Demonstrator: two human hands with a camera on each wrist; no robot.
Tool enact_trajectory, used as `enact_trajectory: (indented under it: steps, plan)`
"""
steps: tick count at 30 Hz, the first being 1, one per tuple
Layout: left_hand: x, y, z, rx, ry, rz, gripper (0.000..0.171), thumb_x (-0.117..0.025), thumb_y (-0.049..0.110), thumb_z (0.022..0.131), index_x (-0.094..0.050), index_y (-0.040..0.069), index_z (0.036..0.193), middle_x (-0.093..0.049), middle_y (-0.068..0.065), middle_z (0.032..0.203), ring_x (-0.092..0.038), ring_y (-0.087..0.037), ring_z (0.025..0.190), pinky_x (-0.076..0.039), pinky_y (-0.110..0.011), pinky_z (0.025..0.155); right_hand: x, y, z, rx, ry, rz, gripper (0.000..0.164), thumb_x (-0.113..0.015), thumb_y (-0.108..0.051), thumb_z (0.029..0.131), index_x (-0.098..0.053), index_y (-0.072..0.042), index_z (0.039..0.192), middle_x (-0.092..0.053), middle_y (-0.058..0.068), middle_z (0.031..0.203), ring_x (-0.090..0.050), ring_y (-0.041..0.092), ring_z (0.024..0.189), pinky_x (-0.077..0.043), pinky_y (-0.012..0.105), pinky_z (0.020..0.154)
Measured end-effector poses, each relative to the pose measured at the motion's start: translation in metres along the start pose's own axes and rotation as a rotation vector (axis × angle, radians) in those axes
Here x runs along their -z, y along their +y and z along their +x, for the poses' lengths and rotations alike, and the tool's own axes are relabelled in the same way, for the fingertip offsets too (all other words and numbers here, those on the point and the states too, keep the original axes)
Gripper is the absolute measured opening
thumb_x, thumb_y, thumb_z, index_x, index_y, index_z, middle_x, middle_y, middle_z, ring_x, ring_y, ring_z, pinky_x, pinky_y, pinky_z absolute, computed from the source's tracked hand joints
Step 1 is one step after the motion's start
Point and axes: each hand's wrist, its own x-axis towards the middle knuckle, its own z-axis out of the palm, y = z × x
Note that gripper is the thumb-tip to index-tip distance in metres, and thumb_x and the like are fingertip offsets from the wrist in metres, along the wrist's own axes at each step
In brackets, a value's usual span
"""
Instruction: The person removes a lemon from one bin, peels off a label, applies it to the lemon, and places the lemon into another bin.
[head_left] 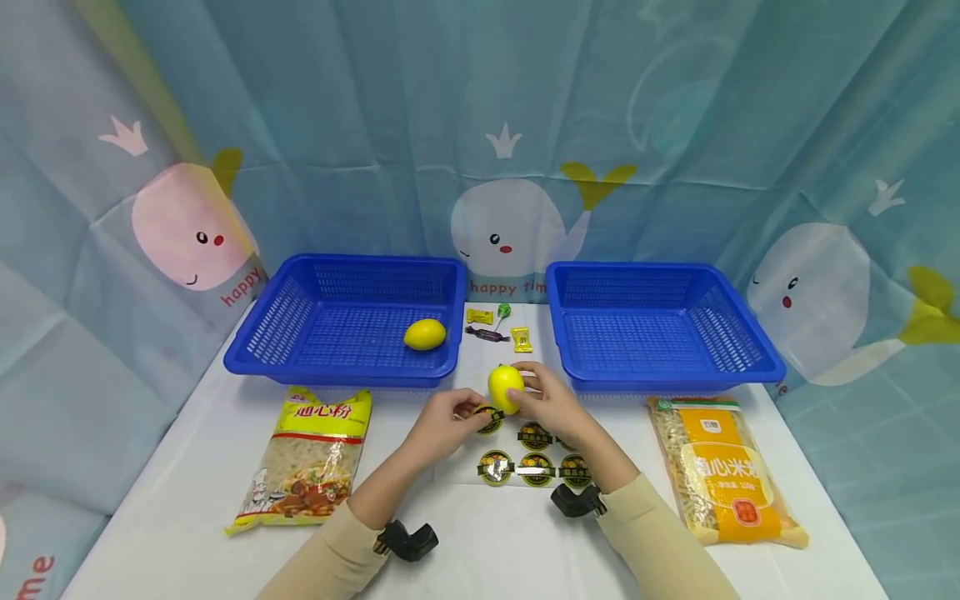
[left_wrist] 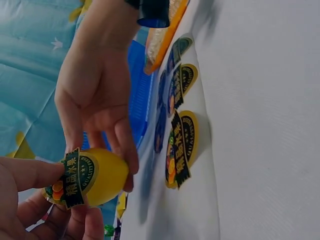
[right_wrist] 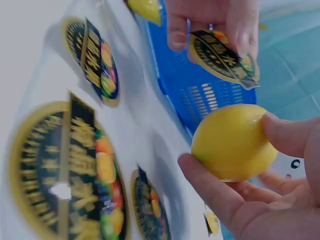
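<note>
My right hand holds a yellow lemon between thumb and fingers, above the table. In the right wrist view the lemon shows a bare, smooth side. Between thumb and fingers my left hand pinches a round black-and-gold sticker by its edge. The sticker appears apart from the lemon in the right wrist view. Below both hands lies a sheet with several more such stickers. A second lemon sits in the left blue basket.
Another blue basket stands at the back right. Wrapped candies and a green lollipop lie between the baskets. A yellow-topped pasta bag lies at left, an orange pasta bag at right. A patterned curtain hangs behind.
</note>
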Motion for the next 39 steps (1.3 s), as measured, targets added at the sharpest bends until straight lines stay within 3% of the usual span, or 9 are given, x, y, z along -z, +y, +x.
enact_trajectory:
  steps: [4,14,24,30,39]
  plan:
    - [0.002,0.005,0.000,0.001,0.008,-0.037,0.007,-0.073,0.015,0.092,-0.074,0.011,0.098,-0.070,0.001,0.088,-0.058,-0.016,0.081,-0.050,-0.027,0.065,0.002,0.004,-0.012,0.018,-0.114,0.090,0.059,-0.057,-0.017,0.104,-0.032,-0.020,0.158,-0.043,0.030,0.149,-0.064,0.036,0.117,-0.058,0.048,0.093]
    - [0.004,0.007,0.001,0.003,0.008,-0.063,0.012,-0.075,0.020,0.092,-0.076,0.010,0.098,-0.071,0.001,0.085,-0.059,-0.016,0.078,-0.050,-0.025,0.062,-0.002,0.005,-0.024,0.089,-0.210,0.054,0.059,-0.053,-0.024,0.106,-0.030,-0.011,0.159,-0.044,0.024,0.151,-0.064,0.035,0.116,-0.057,0.048,0.095]
    - [0.000,0.010,0.002,-0.015,0.034,-0.033,0.014,-0.077,0.023,0.090,-0.077,0.010,0.097,-0.071,0.001,0.085,-0.058,-0.015,0.077,-0.050,-0.025,0.064,-0.003,0.008,-0.027,0.075,-0.213,0.072,0.057,-0.051,-0.027,0.107,-0.030,-0.015,0.159,-0.044,0.024,0.150,-0.060,0.034,0.122,-0.057,0.046,0.096]
    - [-0.001,0.012,0.001,-0.019,0.045,-0.017,0.014,-0.077,0.022,0.090,-0.077,0.010,0.096,-0.071,0.000,0.085,-0.059,-0.014,0.078,-0.052,-0.025,0.065,-0.007,0.006,-0.028,0.031,-0.193,0.078,0.059,-0.051,-0.035,0.107,-0.031,-0.011,0.158,-0.052,0.023,0.142,-0.063,0.029,0.116,-0.057,0.048,0.095]
    - [-0.001,0.016,-0.002,-0.059,0.046,-0.038,0.018,-0.079,0.022,0.089,-0.073,0.009,0.100,-0.071,0.000,0.090,-0.062,-0.014,0.081,-0.055,-0.024,0.073,-0.010,0.004,-0.031,0.035,-0.166,0.080,0.059,-0.054,-0.031,0.105,-0.031,-0.011,0.155,-0.057,0.023,0.135,-0.066,0.026,0.107,-0.059,0.048,0.091]
